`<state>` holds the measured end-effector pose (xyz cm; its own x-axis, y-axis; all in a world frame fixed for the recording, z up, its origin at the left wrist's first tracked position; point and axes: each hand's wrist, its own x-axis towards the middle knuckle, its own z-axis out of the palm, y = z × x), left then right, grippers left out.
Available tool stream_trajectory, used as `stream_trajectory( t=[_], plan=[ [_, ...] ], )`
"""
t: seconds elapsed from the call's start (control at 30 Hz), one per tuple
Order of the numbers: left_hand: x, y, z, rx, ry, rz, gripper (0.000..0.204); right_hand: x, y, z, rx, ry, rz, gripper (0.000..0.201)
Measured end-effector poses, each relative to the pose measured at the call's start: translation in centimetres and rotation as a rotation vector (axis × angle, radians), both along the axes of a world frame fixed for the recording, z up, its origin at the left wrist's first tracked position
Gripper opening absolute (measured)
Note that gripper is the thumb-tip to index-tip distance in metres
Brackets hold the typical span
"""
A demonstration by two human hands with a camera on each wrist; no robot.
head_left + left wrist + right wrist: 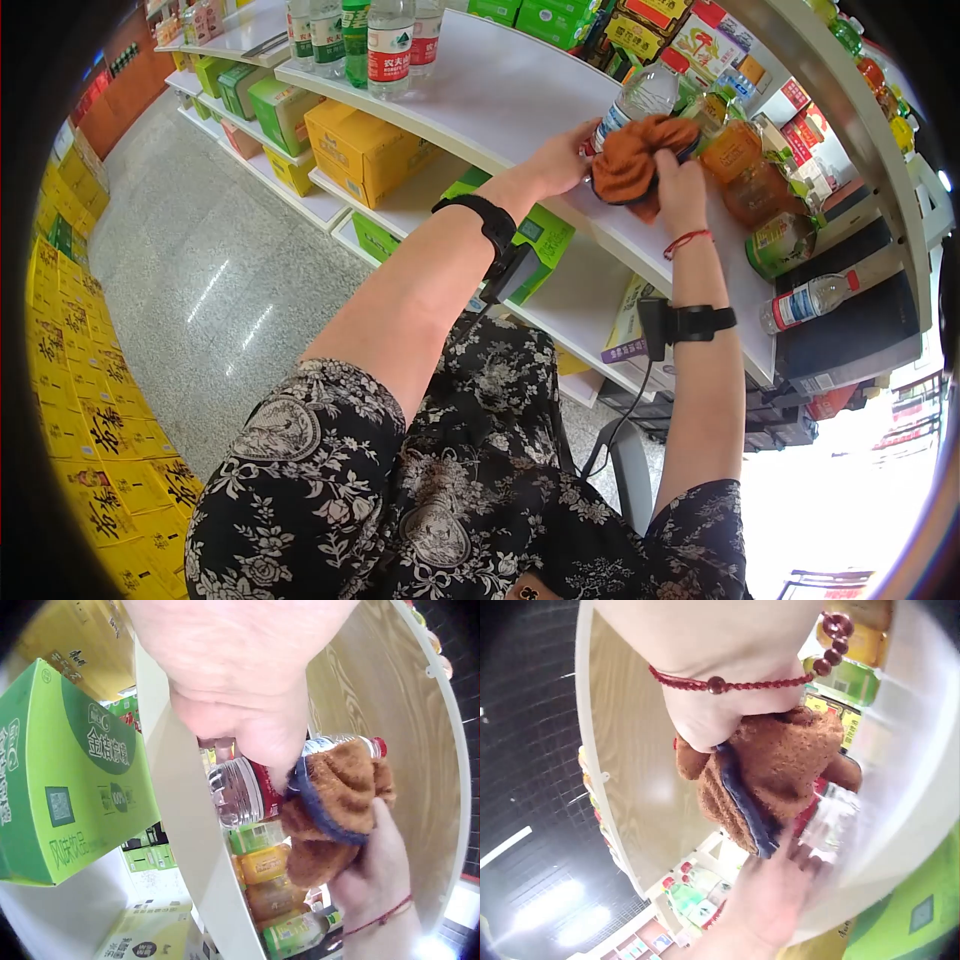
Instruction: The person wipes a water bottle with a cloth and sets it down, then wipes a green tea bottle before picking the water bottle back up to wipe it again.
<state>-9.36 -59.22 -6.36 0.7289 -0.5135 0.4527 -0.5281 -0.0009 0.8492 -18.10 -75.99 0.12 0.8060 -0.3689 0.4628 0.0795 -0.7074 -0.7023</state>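
A clear plastic water bottle (643, 93) with a red cap is held tilted over the white shelf. My left hand (562, 162) grips it near its base, the fingers partly hidden behind the bottle and cloth. In my right hand (683, 190) is a brown cloth (632, 160) with a dark blue edge, bunched against the bottle's side. The left wrist view shows the bottle's clear base (234, 793) beside my left hand, with the cloth (341, 787) wrapped over the middle. From the right wrist, the cloth (776, 769) covers most of the bottle.
Several bottled drinks (740, 160) stand close beyond the right hand. A water bottle (810, 302) lies near the shelf's right end. More water bottles (390, 50) stand at the left. Boxes (365, 145) fill the lower shelves; yellow cartons (100, 400) are stacked across the aisle.
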Motion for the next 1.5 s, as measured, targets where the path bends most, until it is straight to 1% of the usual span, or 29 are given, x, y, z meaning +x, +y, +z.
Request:
stream_trajectory(
  t=[0.03,0.07,0.13,0.2,0.27,0.3,0.37,0.4,0.47,0.5,0.57,0.6,0.67,0.73,0.8,0.83,0.87,0.9,0.93,1.0,1.07,1.13,1.2,1.23,1.3,1.37,1.43,1.47,1.5],
  plan=[
    [0.2,-0.3,-0.2,-0.032,0.016,-0.032,0.059,-0.5,0.1,-0.8,-0.027,0.192,-0.036,0.042],
    [0.4,-0.4,-0.4,-0.063,0.03,-0.063,0.057,-0.6,-0.1,-2.2,-0.028,0.192,-0.039,0.042],
    [0.4,-0.4,-0.4,-0.052,0.012,-0.045,0.056,-0.7,-0.3,-4.6,0.224,0.165,0.032,0.044],
    [0.4,-0.3,-0.3,-0.039,-0.006,-0.026,0.055,-1.2,0.3,-3.8,0.289,0.152,0.046,0.045],
    [0.3,-0.2,-0.2,-0.046,-0.006,-0.054,0.055,-0.8,-0.4,-2.8,0.17,0.164,0.053,0.046],
    [0.5,-0.3,-0.4,-0.044,-0.007,-0.053,0.055,-0.9,-0.1,-1.5,0.172,0.163,0.054,0.046],
    [0.7,-0.4,-0.6,-0.052,-0.053,-0.036,0.06,-0.9,0.4,1.4,0.074,0.121,-0.058,0.045],
    [0.7,-0.3,-0.6,-0.046,-0.052,-0.033,0.06,-0.4,0.1,2.1,0.079,0.123,-0.054,0.045],
    [0.7,-0.3,-0.7,-0.013,-0.045,-0.008,0.064,0.4,-0.7,3.5,0.278,-0.069,0.031,0.044],
    [0.8,-0.5,-0.9,-0.008,-0.044,-0.009,0.064,0.2,0.1,4.2,0.283,-0.068,0.029,0.044],
    [1.2,-0.8,-1.1,-0.093,-0.001,-0.123,0.066,0.0,1.6,5.1,0.459,-0.283,0.081,0.041],
    [1.4,-1.0,-1.3,-0.09,0.0,-0.125,0.066,-0.1,1.9,4.7,0.461,-0.282,0.078,0.041],
    [1.7,-1.2,-1.6,-0.115,0.004,-0.116,0.065,-0.3,2.1,3.5,0.121,-0.281,0.049,0.039],
    [1.1,-0.8,-1.1,-0.098,-0.014,-0.087,0.063,0.4,0.8,0.8,0.077,-0.268,0.022,0.039],
    [0.5,-0.4,-0.5,-0.084,-0.032,-0.059,0.061,-1.2,1.8,-0.5,-0.056,0.085,-0.077,0.04],
    [0.3,-0.2,-0.1,-0.044,-0.014,-0.051,0.058,-1.1,1.1,-2.2,-0.058,0.085,-0.078,0.04],
    [0.0,-0.1,0.2,-0.005,0.002,-0.043,0.057,-0.6,-0.1,-4.4,0.031,0.129,-0.037,0.04],
    [-0.2,0.0,0.4,-0.007,0.001,-0.044,0.057,-0.7,-0.1,-5.1,0.12,0.172,0.004,0.041],
    [-0.4,0.1,0.5,-0.023,0.003,-0.041,0.057,-0.6,-0.6,-5.3,0.119,0.171,0.003,0.041],
    [-0.2,-0.1,0.1,-0.039,0.007,-0.038,0.056,-1.2,0.0,-4.1,0.189,0.163,0.074,0.041],
    [0.8,-0.7,-0.8,-0.085,0.027,-0.085,0.057,-1.5,0.3,-2.3,0.15,0.131,0.026,0.041],
    [1.1,-0.9,-1.1,-0.065,-0.007,-0.038,0.059,-1.0,0.4,-0.3,0.107,0.099,-0.011,0.041],
    [1.2,-0.8,-1.3,-0.04,-0.031,0.013,0.061,-0.2,0.3,1.7,0.333,-0.079,0.051,0.04],
    [1.2,-0.8,-1.3,-0.063,-0.041,-0.011,0.064,0.0,0.4,2.7,0.335,-0.077,0.052,0.04],
    [1.0,-0.7,-0.9,-0.084,-0.052,-0.038,0.067,0.1,0.9,4.7,0.423,-0.2,0.041,0.038],
    [0.9,-0.6,-0.6,-0.089,-0.005,-0.124,0.07,0.1,1.5,5.3,0.374,-0.251,0.057,0.038],
    [0.9,-0.6,-0.6,-0.057,-0.02,-0.085,0.07,0.9,1.0,4.5,0.26,-0.317,0.072,0.038],
    [0.9,-0.5,-0.6,-0.03,-0.033,-0.046,0.07,0.9,1.1,3.8,0.26,-0.318,0.073,0.038],
    [0.8,-0.5,-0.6,-0.03,-0.033,-0.044,0.07,0.6,1.1,3.0,0.191,-0.272,0.029,0.038]
  ],
)
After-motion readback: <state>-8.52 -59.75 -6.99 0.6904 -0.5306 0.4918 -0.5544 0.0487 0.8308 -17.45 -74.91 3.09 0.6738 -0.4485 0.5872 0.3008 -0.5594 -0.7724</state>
